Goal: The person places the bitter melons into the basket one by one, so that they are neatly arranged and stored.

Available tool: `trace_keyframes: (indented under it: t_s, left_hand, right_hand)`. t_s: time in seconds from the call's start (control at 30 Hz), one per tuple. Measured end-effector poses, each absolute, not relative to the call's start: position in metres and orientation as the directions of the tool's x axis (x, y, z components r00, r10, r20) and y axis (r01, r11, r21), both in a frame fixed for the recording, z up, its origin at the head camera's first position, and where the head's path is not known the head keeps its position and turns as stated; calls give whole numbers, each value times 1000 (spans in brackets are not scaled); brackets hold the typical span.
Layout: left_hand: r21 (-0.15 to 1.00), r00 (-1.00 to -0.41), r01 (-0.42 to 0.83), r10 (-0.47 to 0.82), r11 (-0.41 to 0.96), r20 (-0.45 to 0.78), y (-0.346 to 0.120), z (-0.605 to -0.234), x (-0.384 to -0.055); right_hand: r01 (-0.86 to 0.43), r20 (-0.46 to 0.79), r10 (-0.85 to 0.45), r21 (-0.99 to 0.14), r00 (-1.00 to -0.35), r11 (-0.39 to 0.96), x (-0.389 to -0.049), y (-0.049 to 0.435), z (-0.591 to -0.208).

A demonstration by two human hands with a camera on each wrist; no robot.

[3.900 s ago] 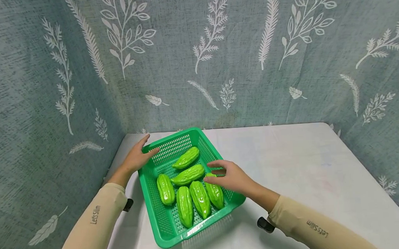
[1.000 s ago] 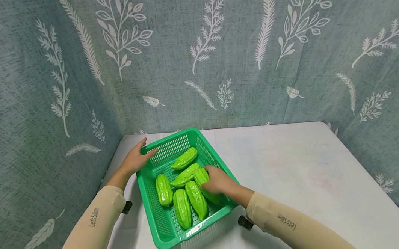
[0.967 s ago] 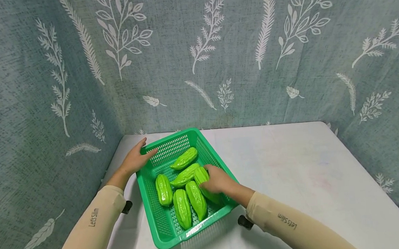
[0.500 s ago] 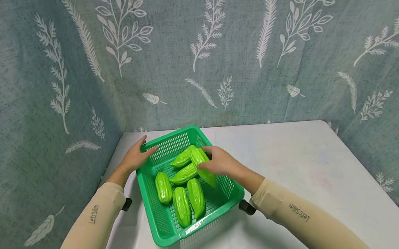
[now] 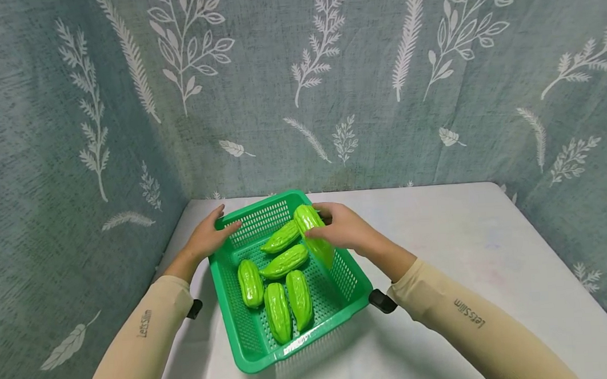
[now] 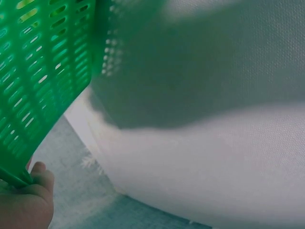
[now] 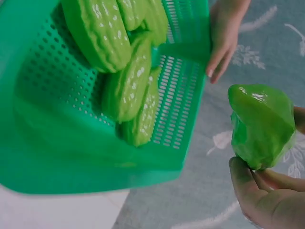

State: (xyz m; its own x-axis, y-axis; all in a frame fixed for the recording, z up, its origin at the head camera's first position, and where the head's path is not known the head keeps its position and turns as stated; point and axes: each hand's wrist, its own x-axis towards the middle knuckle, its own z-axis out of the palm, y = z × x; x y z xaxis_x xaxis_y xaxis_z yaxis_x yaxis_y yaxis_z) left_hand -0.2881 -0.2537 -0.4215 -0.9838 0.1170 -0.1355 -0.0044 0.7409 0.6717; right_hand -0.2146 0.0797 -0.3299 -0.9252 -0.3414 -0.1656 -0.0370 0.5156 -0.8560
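Glossy green ridged gourd (image 5: 316, 240) in right hand (image 5: 346, 226): pinched between thumb on the near face and fingers (image 7: 248, 191) curled round the other side. Slanted, far end just past the fingers, near end below the thumb. Held over the right wall of green basket (image 5: 336, 323). In right wrist view, well clear of the mesh, one end toward the camera.

Inside basket: five more gourds (image 5: 277, 314), two lying crosswise toward the back, three roughly lengthwise nearer the front. At far-left corner, left hand (image 5: 207, 237) gripping rim, thumb inside, fingers outside. Beneath, white surface (image 5: 451, 262); behind, grey-green leaf-patterned fabric (image 5: 264, 123).
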Motion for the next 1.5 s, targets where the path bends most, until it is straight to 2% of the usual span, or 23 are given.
trace_keyframes:
  t_s: [0.33,0.67,1.03,1.5]
  left_hand:
    - [681,-985,-8,111,733,-132,-253,-421,-290]
    - [664,-986,11,119,747,-118,-254,-423,-289]
    - [665,-986,-18,96,747,-135,-254,-424,-290]
    - [644,-989,-22,79,765,-128,-253,-424,-292]
  right_hand:
    - [18,-199,-284,-845,-938,534,-228,107,-323]
    - [162,-270,-111,-806,-956,569,-244,156,-331]
    - [257,-322,15,-726,-947,638,-260,219,-364]
    - [402,-445,117,-626,-888,668,-269,278,-410]
